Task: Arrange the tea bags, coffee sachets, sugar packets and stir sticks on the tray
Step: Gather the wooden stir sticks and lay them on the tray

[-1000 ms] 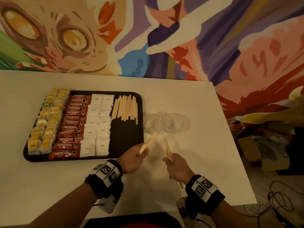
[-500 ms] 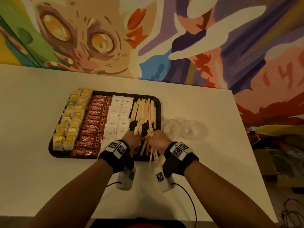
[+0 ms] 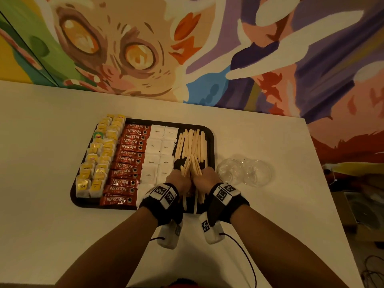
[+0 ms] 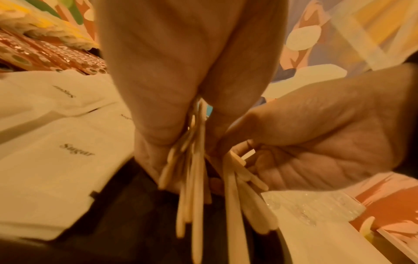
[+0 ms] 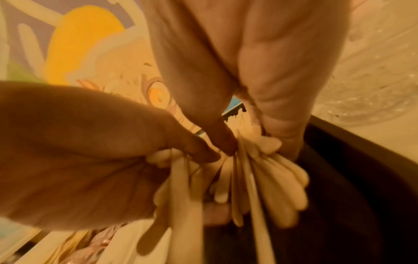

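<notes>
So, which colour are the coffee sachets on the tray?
Red, with white NESCAFE lettering; the coffee sachets show best in the head view.

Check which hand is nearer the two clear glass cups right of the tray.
Right. The right hand grips stir sticks over the tray's near right corner, just left of the cups. The left hand sits beyond it, toward the sugar packets.

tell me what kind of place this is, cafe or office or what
Hard to say for sure; likely a casual cafe or office break area. A bright painted mural covers the wall, and a white table holds a hospitality tray of coffee sachets and sugar packets.
</notes>
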`<state>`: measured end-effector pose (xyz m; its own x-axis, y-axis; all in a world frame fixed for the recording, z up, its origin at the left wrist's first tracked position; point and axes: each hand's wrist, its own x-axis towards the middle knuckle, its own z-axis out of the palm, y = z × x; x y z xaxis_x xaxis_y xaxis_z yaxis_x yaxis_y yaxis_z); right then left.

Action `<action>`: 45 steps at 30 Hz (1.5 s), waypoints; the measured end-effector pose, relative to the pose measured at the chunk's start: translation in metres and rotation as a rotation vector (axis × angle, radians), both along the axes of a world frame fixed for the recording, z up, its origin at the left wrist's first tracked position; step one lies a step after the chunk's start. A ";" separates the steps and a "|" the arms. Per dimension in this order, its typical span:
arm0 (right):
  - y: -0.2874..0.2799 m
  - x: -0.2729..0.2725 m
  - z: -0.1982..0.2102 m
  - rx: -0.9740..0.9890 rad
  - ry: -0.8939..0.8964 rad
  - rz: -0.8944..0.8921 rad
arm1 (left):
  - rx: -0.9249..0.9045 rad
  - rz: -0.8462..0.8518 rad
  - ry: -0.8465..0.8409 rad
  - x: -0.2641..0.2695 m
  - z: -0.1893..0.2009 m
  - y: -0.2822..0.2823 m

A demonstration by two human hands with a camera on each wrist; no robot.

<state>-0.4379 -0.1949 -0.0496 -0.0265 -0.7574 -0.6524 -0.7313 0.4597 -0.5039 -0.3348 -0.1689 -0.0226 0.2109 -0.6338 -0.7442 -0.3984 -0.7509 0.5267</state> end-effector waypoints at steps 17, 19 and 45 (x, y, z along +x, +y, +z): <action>0.022 0.008 0.005 -0.173 0.222 -0.018 | -0.192 -0.129 -0.202 -0.003 -0.011 0.017; 0.027 0.007 0.016 -0.198 0.229 0.054 | -0.216 -0.179 -0.268 -0.002 -0.010 0.019; 0.065 -0.008 0.028 -0.320 0.207 0.370 | -0.429 -0.927 -0.660 0.020 -0.008 0.047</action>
<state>-0.4455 -0.1301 -0.0212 0.1769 -0.9008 -0.3964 -0.9144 -0.0015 -0.4047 -0.3147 -0.1216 -0.0308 -0.1935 -0.9135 -0.3578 -0.9770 0.1461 0.1552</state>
